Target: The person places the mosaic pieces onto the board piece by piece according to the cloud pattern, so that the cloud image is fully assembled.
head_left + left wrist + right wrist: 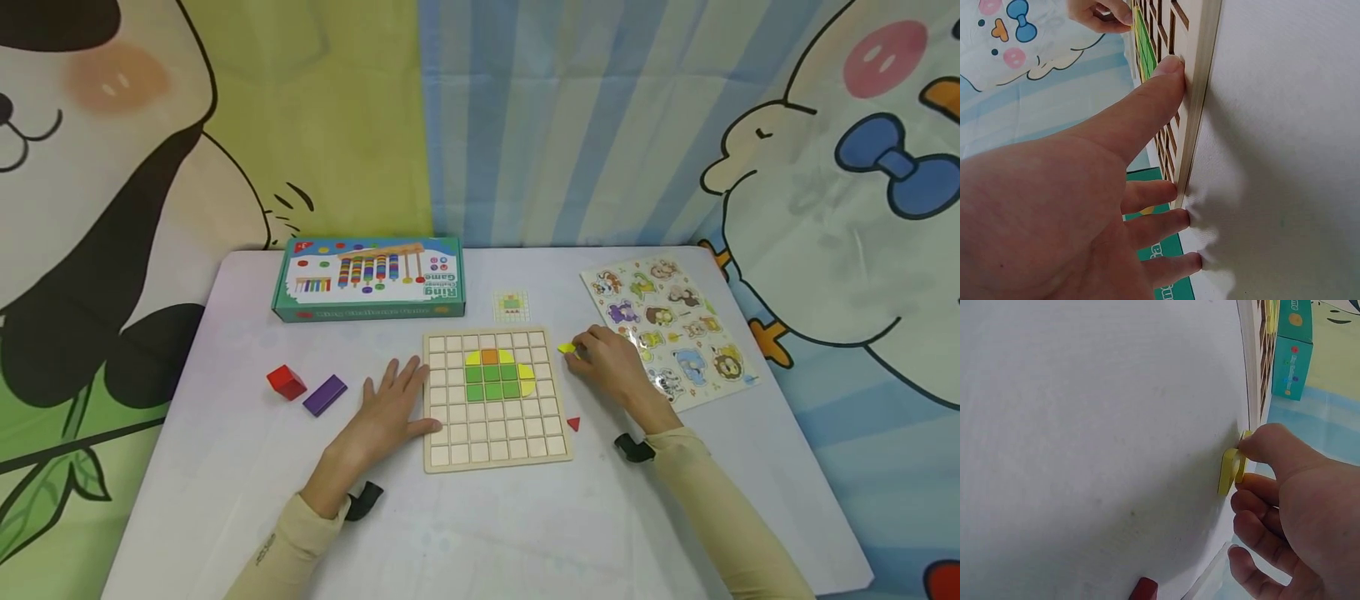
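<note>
A wooden grid board [450,437] lies on the table, with green squares [492,382], an orange square [489,357] and several yellow pieces [527,380] set in its cells. My left hand [392,407] rests at the board's left edge with fingers spread, the thumb on the rim. Right of the board, my right hand [611,362] pinches a small yellow piece between thumb and index finger. In the right wrist view yellow piece edges [1227,472] show at the fingertips, partly hidden by the thumb. A red triangle [573,424] lies nearer me, by the board's right edge.
A small pattern card [512,307] lies behind the board. The green ring game box [367,279] stands at the back left. To the left are a red block [286,382] and a purple block [325,396]. An animal sticker sheet [678,329] lies beside the right hand.
</note>
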